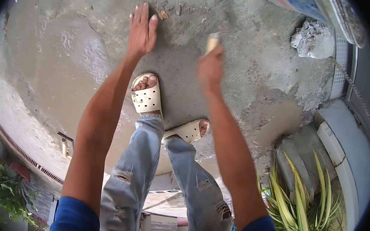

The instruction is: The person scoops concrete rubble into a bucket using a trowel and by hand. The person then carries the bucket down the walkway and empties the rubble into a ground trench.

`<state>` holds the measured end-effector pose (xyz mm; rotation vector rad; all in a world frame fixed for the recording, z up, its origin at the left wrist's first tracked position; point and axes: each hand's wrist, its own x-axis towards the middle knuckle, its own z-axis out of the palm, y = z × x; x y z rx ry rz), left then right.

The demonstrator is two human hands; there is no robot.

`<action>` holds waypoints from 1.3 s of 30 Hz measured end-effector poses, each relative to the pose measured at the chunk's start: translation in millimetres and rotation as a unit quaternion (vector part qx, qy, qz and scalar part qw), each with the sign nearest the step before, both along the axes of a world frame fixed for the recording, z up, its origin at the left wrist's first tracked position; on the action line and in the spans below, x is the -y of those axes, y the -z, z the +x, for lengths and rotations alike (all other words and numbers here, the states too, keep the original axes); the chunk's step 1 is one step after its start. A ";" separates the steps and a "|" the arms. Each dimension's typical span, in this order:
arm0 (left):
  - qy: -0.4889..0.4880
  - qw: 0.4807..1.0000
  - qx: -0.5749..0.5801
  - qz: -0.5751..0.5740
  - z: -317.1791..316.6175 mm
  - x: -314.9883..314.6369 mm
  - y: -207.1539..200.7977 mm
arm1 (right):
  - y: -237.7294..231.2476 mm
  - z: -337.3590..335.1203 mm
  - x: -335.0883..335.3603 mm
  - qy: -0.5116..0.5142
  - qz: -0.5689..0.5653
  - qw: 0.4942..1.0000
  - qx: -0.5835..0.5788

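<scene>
You see grey wet cement (88,58) with darker rough patches, cream sandals (147,98) dotted with small holes, light blue torn jeans (131,172), dark blue sleeves (74,220), a pale tan handle (212,42), and a plant (300,205) with green-and-yellow striped leaves.

A flat printed panel (298,1), seemingly a sign or package face, lies at the far right edge of the scene. It is mostly blue with a red and white band along its near edge, and it is cut off by the frame. Near the bottom, between the legs, a small rectangular printed sheet (162,229) shows pale, grey and orange tones. No screens are visible.
</scene>
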<state>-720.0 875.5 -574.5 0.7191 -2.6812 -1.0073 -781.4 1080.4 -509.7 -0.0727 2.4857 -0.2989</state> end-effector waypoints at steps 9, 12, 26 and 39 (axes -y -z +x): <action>0.010 0.998 0.021 -0.052 -21.5 -14.2 24.0 | -35.4 100.5 -39.6 0.009 -0.282 0.959 -0.034; 0.019 0.998 -0.019 -0.056 -35.2 -3.4 21.0 | -54.2 88.9 -96.5 0.193 -0.338 0.912 0.130; 0.109 0.988 -0.108 -0.015 -31.7 -16.5 30.5 | -3.7 127.3 39.9 0.277 -0.450 0.817 0.229; 0.076 0.997 -0.009 0.013 5.0 -85.9 -156.9 | -209.8 116.4 -42.6 0.294 -0.382 0.790 0.379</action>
